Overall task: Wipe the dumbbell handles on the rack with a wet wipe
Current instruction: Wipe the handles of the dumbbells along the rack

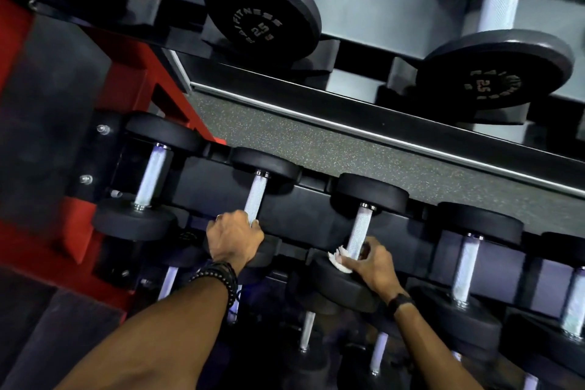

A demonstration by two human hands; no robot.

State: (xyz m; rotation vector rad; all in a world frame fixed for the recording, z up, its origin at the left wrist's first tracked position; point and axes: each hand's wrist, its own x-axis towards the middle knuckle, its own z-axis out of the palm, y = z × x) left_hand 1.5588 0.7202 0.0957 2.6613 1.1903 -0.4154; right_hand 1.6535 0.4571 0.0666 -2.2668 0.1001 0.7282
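Fingers (368, 252) of our right hand (370, 263) are curled round the lower end of a dumbbell handle (359, 228), w/ the white wet wipe (340, 260) bunched between palm and metal, just above the near weight head (342, 288). Our left hand (234, 239) is closed on the bottom of the next handle over (254, 196), no wipe in it, prob. bracing us or steadying that dumbbell.

Both sit on the middle tier of the rack (316, 209), red frame (126, 85) at the left end. Far-left handle (152, 177) on this tier is untouched by either hand right now; we can't tell from sheen alone if it's been wiped.

Progress, as a guess: early-to-mid. Wipe is low on one grip, so that handle's upper stretch likely needs a pass. Still left on this tier: two handles (465, 266) to the right, at least. Then the upper tier w/ the 25s (261, 13), and the lower row (307, 332) below our arms, approx. several more. Lots remaining.
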